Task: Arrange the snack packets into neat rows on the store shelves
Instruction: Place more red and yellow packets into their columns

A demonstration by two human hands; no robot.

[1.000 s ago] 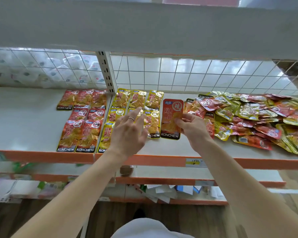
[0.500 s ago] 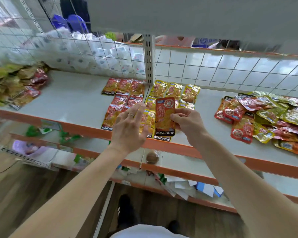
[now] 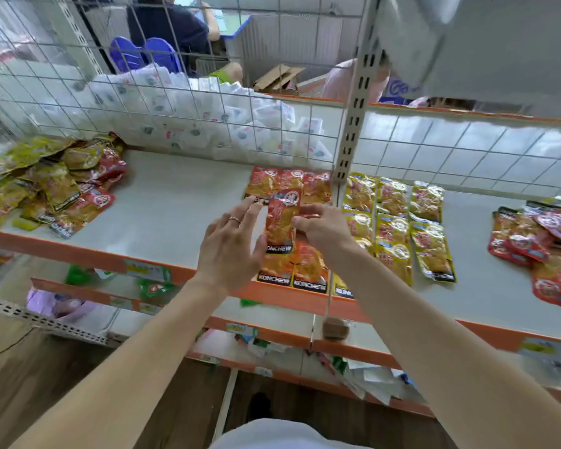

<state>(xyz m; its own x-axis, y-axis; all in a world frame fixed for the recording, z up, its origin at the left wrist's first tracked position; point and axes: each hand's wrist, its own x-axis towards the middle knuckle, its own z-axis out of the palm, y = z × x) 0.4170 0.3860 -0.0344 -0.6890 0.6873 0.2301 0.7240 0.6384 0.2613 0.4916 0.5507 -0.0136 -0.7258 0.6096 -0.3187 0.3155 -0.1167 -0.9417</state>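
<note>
Shifted left over the red rows (image 3: 308, 268), the packet (image 3: 280, 222) sits pinched in right fingers (image 3: 306, 223); left fingers (image 3: 240, 215) spread open.

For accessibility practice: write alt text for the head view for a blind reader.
The right hand pinches a red snack packet above neat red rows on a shelf, the left hand open beside it; loose piles lie either side.

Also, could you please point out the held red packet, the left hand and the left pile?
held red packet (image 3: 280, 222), head view: middle panel.
left hand (image 3: 230, 254), head view: its back.
left pile (image 3: 59, 186), head view: yellow packet.
</note>
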